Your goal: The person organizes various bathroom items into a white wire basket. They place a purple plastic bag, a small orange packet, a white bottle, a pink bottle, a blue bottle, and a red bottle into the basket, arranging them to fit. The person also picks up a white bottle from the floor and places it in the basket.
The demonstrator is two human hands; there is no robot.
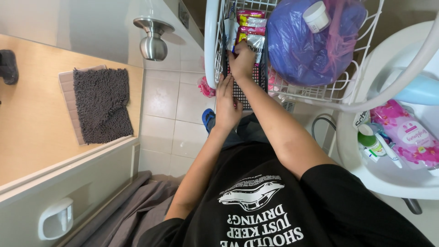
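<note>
Right hand (242,58) pinching a silver packet (254,42) at the left side of the white wire basket (320,93), left hand (227,103) flat and open on the black mesh panel (241,93), pink-yellow packets (250,20) behind, purple bag (302,45) with small white jar (316,16) near the right edge, packet fronts partly hidden.

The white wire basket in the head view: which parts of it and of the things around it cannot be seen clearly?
- White wire basket: its top is cut off by the upper frame edge.
- Colourful sachets: partly covered by the right hand.
- Dark perforated panel: its left part is hidden behind the left hand.
- Blue plastic bag: its contents are hidden by the bag itself.
- Blue object on the floor: mostly hidden by the left forearm.
</note>
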